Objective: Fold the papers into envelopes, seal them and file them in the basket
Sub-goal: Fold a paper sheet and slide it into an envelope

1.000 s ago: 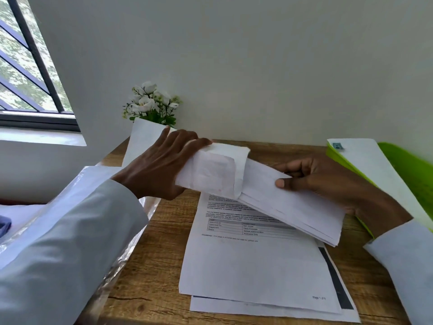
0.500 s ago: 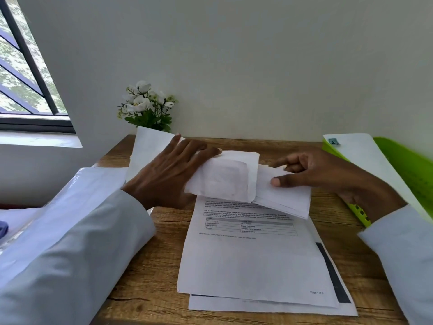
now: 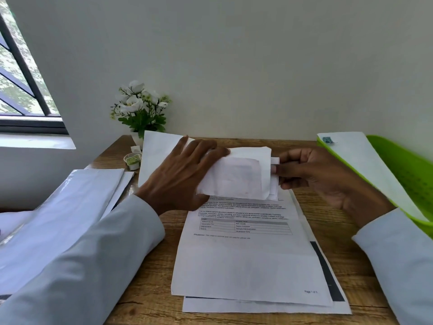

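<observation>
1. Right now I judge the task as partway through: one folded paper (image 3: 274, 181) is nearly all inside the envelope (image 3: 236, 174), with only a narrow edge showing at the open end. A white envelope-like item (image 3: 365, 170) already lies in the green basket (image 3: 403, 174) on my right.
2. Left to do, as I read it: push this paper fully in, seal, file it, then handle the printed sheets (image 3: 248, 259) stacked on the wooden desk (image 3: 150, 289).
3. My left hand (image 3: 180, 177) grasps the envelope's closed end, fingers over the top.
4. My right hand (image 3: 311, 174) pinches the paper's protruding edge, right at the envelope mouth.
5. Both are held above the desk, over the top of the sheets.
</observation>
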The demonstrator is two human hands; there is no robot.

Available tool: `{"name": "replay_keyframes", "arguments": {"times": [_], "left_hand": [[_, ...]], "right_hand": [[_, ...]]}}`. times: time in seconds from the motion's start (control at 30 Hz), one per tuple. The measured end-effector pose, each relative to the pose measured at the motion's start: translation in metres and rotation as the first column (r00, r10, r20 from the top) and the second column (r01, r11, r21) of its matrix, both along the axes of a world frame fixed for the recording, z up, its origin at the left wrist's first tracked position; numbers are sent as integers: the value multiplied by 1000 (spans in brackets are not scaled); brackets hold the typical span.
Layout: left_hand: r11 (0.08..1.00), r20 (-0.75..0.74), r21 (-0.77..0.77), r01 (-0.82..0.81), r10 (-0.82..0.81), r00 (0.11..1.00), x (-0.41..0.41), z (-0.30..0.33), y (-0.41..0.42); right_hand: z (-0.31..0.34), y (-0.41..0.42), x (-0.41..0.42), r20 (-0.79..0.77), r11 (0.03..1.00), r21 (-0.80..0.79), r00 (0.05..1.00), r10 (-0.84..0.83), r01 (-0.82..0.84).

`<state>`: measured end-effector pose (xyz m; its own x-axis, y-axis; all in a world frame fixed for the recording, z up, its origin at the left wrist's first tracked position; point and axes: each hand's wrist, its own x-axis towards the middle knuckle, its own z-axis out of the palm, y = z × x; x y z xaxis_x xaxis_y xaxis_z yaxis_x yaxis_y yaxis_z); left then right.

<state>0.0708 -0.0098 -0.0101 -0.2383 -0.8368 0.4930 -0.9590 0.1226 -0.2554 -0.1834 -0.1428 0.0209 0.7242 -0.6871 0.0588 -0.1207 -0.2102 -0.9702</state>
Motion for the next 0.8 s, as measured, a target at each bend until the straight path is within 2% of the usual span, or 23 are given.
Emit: {"name": "replay_keyframes", "arguments": {"times": [0.13, 0.3, 0.5, 0.57, 0.7, 0.8], "left_hand": [[1000, -8, 2, -3, 3, 1000, -3, 1, 0], [1000, -17, -24, 13, -13, 1000, -20, 2, -5], [991, -68, -131, -26, 17, 998, -19, 7, -4], [980, -108, -186, -67, 47, 993, -21, 8, -3], [943, -183, -277, -187, 139, 973, -32, 12, -5], [939, -221, -282, -198, 138, 965, -42, 14, -4]], "right_hand": [[-2, 0, 1, 19, 999, 34, 1000, 3, -4], [-11, 19, 22, 117, 993, -34, 987, -109, 114], [-2, 20, 10, 276, 972, -5, 935, -223, 234], [-2, 20, 7, 272, 975, -13, 939, -210, 222], [-6, 29, 10, 235, 992, -87, 970, -64, 87], [-7, 34, 20, 311, 986, -2, 938, -155, 164]]}}
